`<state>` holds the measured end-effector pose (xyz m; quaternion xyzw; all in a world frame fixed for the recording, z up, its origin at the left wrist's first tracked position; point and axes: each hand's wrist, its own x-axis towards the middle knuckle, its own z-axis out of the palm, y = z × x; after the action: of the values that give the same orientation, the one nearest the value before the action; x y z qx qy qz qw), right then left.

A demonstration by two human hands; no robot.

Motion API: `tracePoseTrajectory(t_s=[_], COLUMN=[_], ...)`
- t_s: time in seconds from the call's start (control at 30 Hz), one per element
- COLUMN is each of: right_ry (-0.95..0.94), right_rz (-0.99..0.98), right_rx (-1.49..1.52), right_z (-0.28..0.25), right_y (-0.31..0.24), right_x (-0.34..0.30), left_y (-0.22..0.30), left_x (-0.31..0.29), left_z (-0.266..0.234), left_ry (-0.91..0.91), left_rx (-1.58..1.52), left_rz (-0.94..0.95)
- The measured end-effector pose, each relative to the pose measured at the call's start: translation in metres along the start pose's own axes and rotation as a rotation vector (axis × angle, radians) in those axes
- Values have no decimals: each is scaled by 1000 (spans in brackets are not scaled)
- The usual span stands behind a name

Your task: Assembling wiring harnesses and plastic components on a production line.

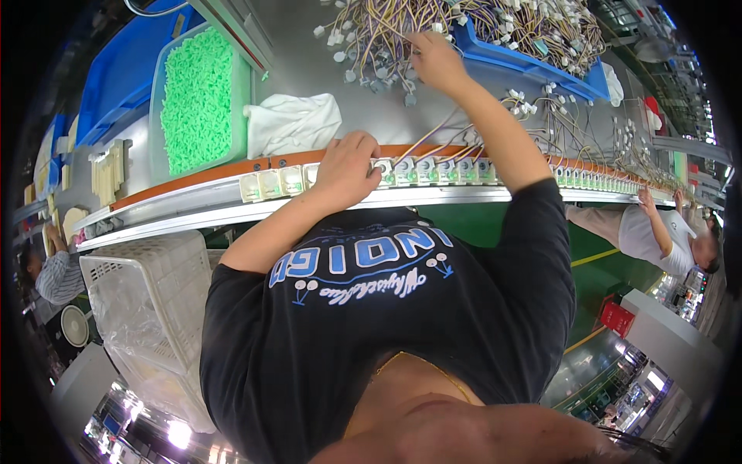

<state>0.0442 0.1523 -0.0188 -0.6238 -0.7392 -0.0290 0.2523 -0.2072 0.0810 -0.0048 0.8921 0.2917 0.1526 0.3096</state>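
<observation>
A row of white square plastic housings [402, 172] sits along a rail with an orange-brown strip. My left hand [345, 172] is closed over one of them, fingers curled across the top and thumb at its near side; most of that piece is hidden. Yellow and purple wires rise from several housings to its right. Farther off, my right hand [439, 63] reaches to a heap of wire harnesses [379, 35] with white connectors. Its fingers are pinched on wires at the heap's edge, and the strands inside the grip are partly hidden.
A clear bin of small green plastic pieces [199, 100] and a white cloth [294, 124] are at the left. A blue tray [533, 63] overflows with harnesses at far right. A white plastic crate [147, 286] stands below the rail. Other people [665, 232] work along the line.
</observation>
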Motion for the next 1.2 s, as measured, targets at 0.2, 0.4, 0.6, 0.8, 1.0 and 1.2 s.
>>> tracePoseTrajectory(t_s=[0.2,0.4,0.6,0.8,1.0,1.2], right_ry=[-218,45,-69,86,-156,291], right_rz=[231,410,420,1047,162,155], right_rx=[-216,2255,2242,1894,125,-147], right_z=[47,-24,-49,11,45,15], right_y=[15,0,-83,32,77,74], right_x=[48,86,97,107,178,191], left_y=[-13,-17,-27,12,-35,-39], left_x=[9,94,116,12,-5,2], left_z=[-20,-60,-69,-92,-92,-91], left_ry=[-22,496,-104,-605,-144,26], left_rx=[-275,-480,-773,-740,-708,-661], left_rz=[-48,135,-147,-129,-503,-485])
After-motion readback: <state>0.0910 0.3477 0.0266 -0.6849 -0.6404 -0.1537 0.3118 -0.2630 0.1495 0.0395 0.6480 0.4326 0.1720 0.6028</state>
